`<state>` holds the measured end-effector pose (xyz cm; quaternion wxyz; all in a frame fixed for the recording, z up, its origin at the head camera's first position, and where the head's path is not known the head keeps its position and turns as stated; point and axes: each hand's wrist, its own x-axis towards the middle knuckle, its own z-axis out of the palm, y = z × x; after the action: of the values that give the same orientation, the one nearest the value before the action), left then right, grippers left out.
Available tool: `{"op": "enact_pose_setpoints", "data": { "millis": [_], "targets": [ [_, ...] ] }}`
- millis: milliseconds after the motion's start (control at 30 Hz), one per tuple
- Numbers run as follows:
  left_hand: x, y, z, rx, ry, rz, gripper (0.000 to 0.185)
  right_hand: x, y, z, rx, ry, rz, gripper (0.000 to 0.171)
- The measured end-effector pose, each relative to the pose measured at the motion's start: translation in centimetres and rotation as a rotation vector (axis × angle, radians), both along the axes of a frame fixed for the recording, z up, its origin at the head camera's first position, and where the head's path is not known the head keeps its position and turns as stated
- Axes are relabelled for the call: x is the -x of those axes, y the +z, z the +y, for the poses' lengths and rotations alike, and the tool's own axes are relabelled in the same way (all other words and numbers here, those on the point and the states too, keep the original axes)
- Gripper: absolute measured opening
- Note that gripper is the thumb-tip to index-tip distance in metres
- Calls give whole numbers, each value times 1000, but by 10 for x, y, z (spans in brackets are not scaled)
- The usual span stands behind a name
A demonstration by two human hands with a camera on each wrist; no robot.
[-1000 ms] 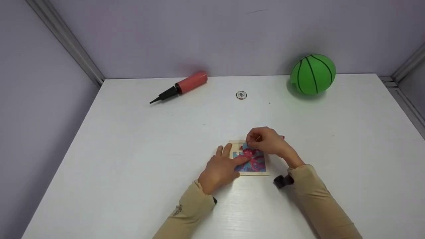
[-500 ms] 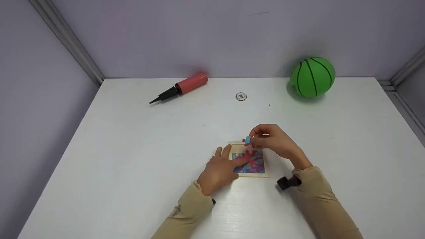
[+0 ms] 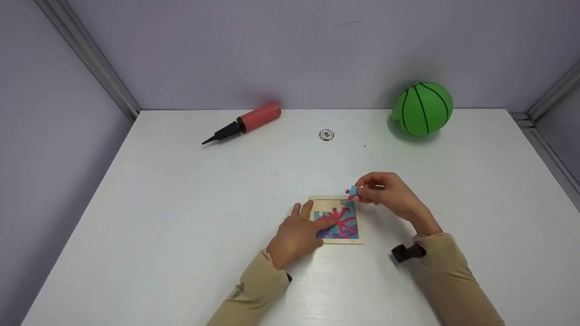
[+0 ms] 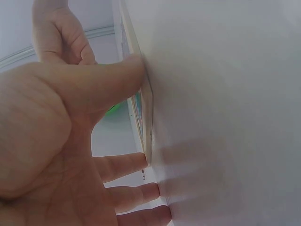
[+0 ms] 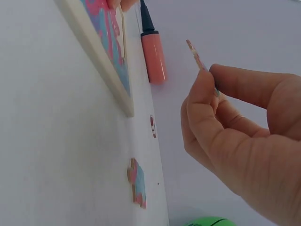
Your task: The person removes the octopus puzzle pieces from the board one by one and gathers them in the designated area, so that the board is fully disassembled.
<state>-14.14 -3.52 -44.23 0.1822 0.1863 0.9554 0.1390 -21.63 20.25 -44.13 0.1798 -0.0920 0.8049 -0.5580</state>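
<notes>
A small square wooden jigsaw puzzle (image 3: 348,228) with a pink octopus on blue lies in its light wood frame (image 3: 361,226). Bare wood shows in its upper left part. My left hand (image 3: 297,235) rests on it from the left, fingers spread, index finger across the picture. In the left wrist view the thumb (image 4: 108,82) lies at the frame's edge. My right hand (image 3: 385,192) pinches a blue and pink puzzle piece (image 3: 353,193) between thumb and fingertips, raised over the frame's upper right corner. Another puzzle piece (image 5: 138,183) lies on the table in the right wrist view.
Behind the puzzle lies a round poker chip (image 3: 326,135). A red and black hand pump (image 3: 253,120) lies at the back left, and a green ball (image 3: 422,108) with black lines sits at the back right against the wall (image 3: 294,54).
The right hand has lifted the puzzle piece off the puzzle's upper part and carried it right, baring more wood there. The left hand has stayed on the puzzle.
</notes>
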Motion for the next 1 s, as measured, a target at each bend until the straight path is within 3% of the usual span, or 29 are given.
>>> {"op": "enact_pose_setpoints", "data": {
  "millis": [233, 700, 1000],
  "targets": [
    [-1, 0, -4, -7, 3, -4, 55, -1, -4, 26, -16, -43, 30, 24],
    [-1, -3, -4, -43, 12, -14, 55, 0, -12, 94, -101, -135, -50, 37],
    [0, -3, -1, -29, -13, 18, 54, 1, -13, 109, -155, -160, -107, 38]
  ]
}}
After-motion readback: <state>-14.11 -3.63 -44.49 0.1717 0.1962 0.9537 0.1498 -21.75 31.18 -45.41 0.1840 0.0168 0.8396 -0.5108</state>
